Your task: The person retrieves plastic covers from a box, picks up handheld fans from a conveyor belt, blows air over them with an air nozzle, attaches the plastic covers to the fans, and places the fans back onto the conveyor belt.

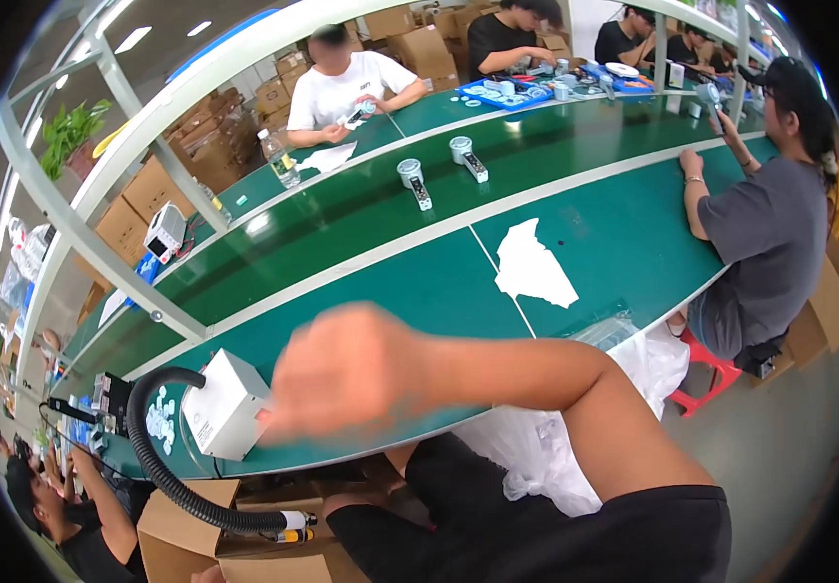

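My right hand (346, 374) reaches across from the right above the green bench, smeared by motion. Its fingers point down at the front of a white box-shaped machine (230, 406), beside a red switch (263, 415); whether they touch it is unclear. A black corrugated hose (152, 466) curves from this machine down to a pale nozzle end (295, 521) over an open cardboard box (178, 520). At the lower edge, by that box, a small patch of skin looks like my left hand (208, 575); its fingers are mostly cut off.
A green conveyor belt (342, 228) carries two light-blue handheld devices (414, 185) (468, 158). White paper (534, 264) lies on the green bench (410, 291). Small pale-blue parts (161, 420) lie left of the machine. A co-worker (769, 204) sits at the right; others work across.
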The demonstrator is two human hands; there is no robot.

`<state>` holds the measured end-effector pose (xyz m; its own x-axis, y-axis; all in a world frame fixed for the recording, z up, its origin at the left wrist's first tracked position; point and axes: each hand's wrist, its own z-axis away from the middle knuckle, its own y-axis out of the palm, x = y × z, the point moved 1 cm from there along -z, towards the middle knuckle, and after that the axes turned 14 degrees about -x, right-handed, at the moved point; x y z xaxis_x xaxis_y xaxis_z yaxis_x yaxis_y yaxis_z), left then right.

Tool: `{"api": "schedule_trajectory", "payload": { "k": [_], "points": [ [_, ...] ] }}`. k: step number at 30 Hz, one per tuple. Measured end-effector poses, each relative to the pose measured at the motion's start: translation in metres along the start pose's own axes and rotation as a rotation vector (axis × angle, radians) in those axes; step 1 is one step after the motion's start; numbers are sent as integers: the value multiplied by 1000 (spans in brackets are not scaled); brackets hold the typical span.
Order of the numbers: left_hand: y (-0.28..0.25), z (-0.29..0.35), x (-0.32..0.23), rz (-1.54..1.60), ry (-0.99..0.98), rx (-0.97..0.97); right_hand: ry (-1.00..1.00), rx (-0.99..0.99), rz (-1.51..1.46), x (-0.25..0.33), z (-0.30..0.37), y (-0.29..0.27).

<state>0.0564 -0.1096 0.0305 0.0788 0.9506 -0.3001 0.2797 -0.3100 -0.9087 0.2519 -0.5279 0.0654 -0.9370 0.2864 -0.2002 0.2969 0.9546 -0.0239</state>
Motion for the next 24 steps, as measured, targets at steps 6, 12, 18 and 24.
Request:
{"api": "schedule_trajectory", "payload": {
  "k": [6,12,18,24],
  "points": [
    [18,21,88,221,-287,-70,-120,723,-633,71,-74,-1],
    [13,29,113,75,-347,-38,53,651,-801,87,-36,59],
    [-38,92,146,-139,-568,-78,446,840,-1241,96,-70,118],
    [-31,194,204,-132,-658,-80,441,1188,-1304,121,25,132]
  ]
}}
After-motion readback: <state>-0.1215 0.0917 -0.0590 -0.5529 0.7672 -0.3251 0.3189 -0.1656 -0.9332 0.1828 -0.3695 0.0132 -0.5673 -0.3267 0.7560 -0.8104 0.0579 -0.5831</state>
